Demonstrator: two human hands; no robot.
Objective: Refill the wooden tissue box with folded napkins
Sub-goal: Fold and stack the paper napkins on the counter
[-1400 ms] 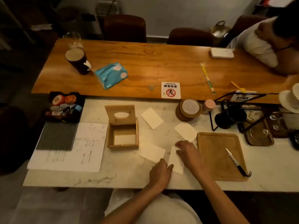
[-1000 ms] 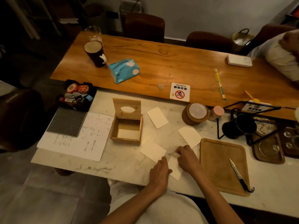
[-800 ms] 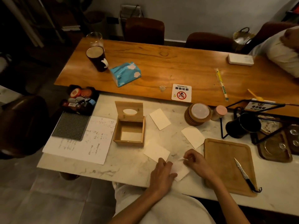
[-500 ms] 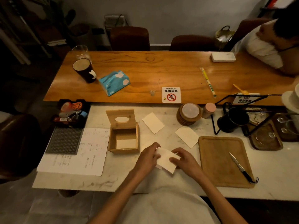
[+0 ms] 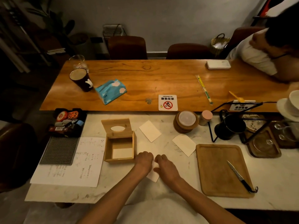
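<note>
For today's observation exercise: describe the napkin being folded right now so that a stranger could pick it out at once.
Start at the white marble counter, then find the open wooden tissue box. Just right of it, the left hand and right hand press on one napkin. Unlike the two loose napkins lying farther back, it is mostly covered by hands.

1. White sign [image 5: 168, 102] flat on wooden table [image 5: 161, 78]: "NO SMOKING", upside down to cam, w/ Chinese chars + red crossed-cigarette symbol.
2. Paper sheet [image 5: 72, 162] on marble counter [image 5: 178, 196]: handwriting, too small to read.
3. Small card [image 5: 242, 106] at right: print illegible.
</note>
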